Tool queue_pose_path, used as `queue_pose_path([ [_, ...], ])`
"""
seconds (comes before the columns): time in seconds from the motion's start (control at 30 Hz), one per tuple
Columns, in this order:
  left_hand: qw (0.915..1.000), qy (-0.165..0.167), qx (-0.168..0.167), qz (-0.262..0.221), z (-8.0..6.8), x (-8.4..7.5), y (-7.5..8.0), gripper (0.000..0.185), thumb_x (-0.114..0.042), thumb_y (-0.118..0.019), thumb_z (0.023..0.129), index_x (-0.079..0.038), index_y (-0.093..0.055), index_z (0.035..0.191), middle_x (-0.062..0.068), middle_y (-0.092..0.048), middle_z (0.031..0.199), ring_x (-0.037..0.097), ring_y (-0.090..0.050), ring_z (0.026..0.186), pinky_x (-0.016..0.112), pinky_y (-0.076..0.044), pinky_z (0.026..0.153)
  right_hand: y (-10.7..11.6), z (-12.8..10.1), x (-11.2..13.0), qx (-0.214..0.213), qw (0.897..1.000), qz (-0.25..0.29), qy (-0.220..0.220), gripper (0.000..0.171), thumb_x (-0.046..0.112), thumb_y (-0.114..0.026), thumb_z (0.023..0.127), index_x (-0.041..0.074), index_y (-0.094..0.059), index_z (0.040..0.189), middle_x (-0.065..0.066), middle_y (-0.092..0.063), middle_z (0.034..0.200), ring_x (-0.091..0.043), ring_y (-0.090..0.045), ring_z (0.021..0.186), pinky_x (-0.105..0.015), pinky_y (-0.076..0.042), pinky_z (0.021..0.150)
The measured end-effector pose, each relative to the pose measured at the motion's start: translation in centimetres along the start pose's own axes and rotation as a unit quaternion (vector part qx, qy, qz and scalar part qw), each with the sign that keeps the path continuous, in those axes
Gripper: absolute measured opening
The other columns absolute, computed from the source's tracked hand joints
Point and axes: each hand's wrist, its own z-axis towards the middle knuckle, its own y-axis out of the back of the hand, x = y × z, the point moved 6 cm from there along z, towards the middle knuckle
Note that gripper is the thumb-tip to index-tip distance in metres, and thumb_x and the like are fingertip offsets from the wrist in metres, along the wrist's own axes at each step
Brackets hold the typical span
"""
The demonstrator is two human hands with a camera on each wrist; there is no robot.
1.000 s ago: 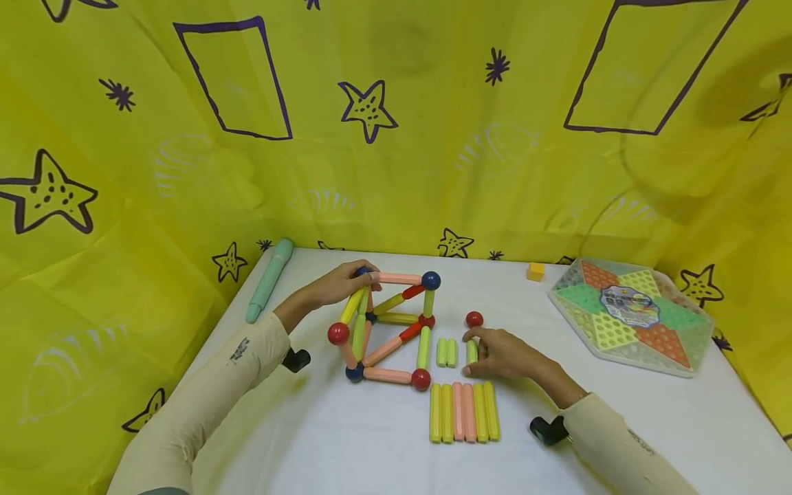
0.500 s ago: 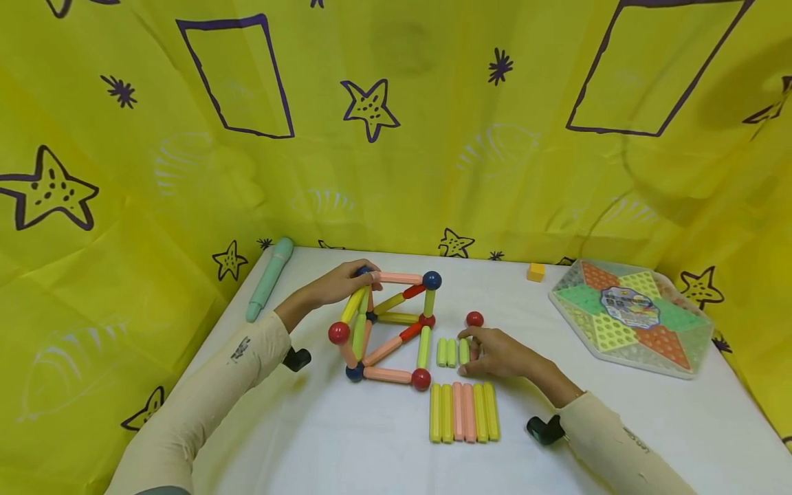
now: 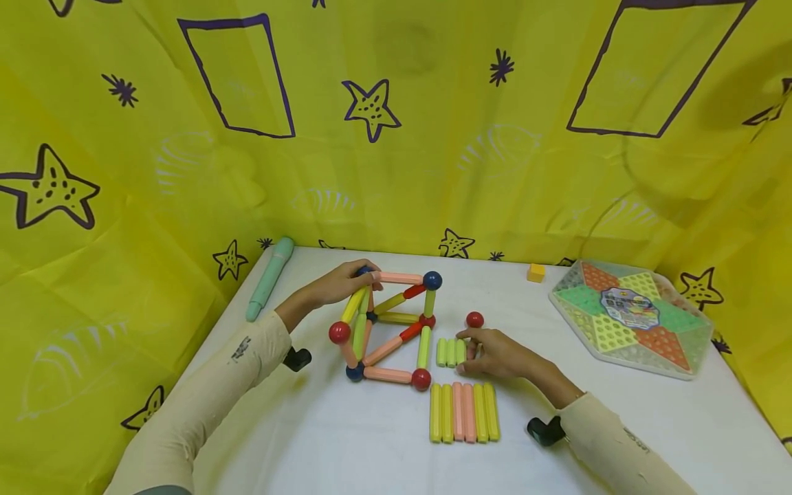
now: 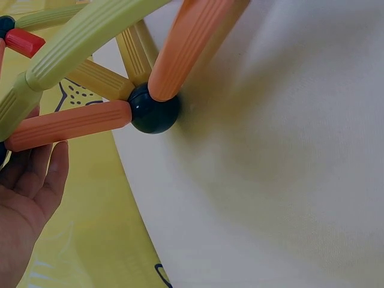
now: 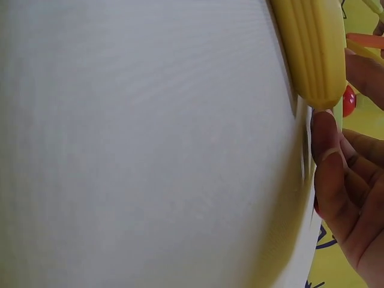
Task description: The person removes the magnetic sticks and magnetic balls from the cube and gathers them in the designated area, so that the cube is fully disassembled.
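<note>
Currently my right hand (image 3: 498, 352) pinches a short light-green plastic stick (image 3: 460, 353) by its ends, best hold for something likely light, stiff, on the white tabletop (image 3: 334, 433), left hand (image 3: 346, 280) gripping the multicoloured ball-and-stick frame (image 3: 386, 350).

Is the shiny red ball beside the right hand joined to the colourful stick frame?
No, the red ball sits on the white table, apart from the frame.

No legible text, label (image 3: 630, 307) on hexagonal case (image 3: 671, 346) too small
</note>
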Motion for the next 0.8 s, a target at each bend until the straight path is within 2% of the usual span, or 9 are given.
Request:
queue_pose_path([
  [0.3,0.9999,0.004,0.001,-0.012,0.2,-0.1,-0.1,0.039,-0.03,-0.04,0.11,-0.002,-0.05,0.136,0.025,-0.064,0.128,0.039,-0.058,0.126,0.054,-0.041,0.111,0.4,-0.6,-0.3,-0.012,1.0,0.005,0.005,0.061,0.027,-0.08,0.087,-0.002,-0.055,0.134,0.006,-0.064,0.085,-0.011,-0.056,0.08,-0.025,-0.046,0.075],
  [0.5,1.0,0.001,-0.003,-0.006,0.3,0.1,0.1,0.039,-0.033,-0.043,0.109,-0.004,-0.053,0.131,0.022,-0.066,0.126,0.039,-0.059,0.124,0.053,-0.042,0.111,0.8,-0.9,-0.4,-0.007,1.0,0.016,0.003,0.063,0.028,-0.079,0.088,0.0,-0.052,0.137,0.003,-0.063,0.09,-0.012,-0.056,0.078,-0.023,-0.046,0.068],
  [0.6,1.0,0.0,-0.004,-0.004,0.2,0.1,0.1,0.039,-0.036,-0.043,0.109,-0.005,-0.054,0.13,0.021,-0.067,0.124,0.039,-0.059,0.124,0.052,-0.042,0.11,1.3,-0.7,0.2,-0.011,0.999,0.031,0.017,0.055,0.026,-0.077,0.09,0.0,-0.056,0.133,0.001,-0.064,0.089,-0.013,-0.057,0.07,-0.024,-0.049,0.063],
  [0.7,1.0,0.003,-0.004,-0.003,0.0,0.1,0.1,0.039,-0.038,-0.044,0.108,-0.006,-0.055,0.129,0.018,-0.068,0.123,0.035,-0.06,0.123,0.051,-0.043,0.109,2.0,0.0,1.4,-0.036,0.997,0.052,0.032,0.041,0.024,-0.073,0.093,-0.001,-0.062,0.124,-0.003,-0.065,0.088,-0.017,-0.059,0.063,-0.025,-0.05,0.057],
  [0.8,1.0,0.005,-0.005,-0.007,-0.1,0.0,0.0,0.039,-0.037,-0.044,0.108,-0.006,-0.055,0.128,0.017,-0.069,0.123,0.032,-0.061,0.123,0.05,-0.044,0.109,2.7,1.3,2.6,-0.087,0.993,0.073,0.029,0.037,0.024,-0.07,0.096,-0.001,-0.064,0.122,-0.008,-0.067,0.095,-0.021,-0.061,0.062,-0.026,-0.05,0.056],
])
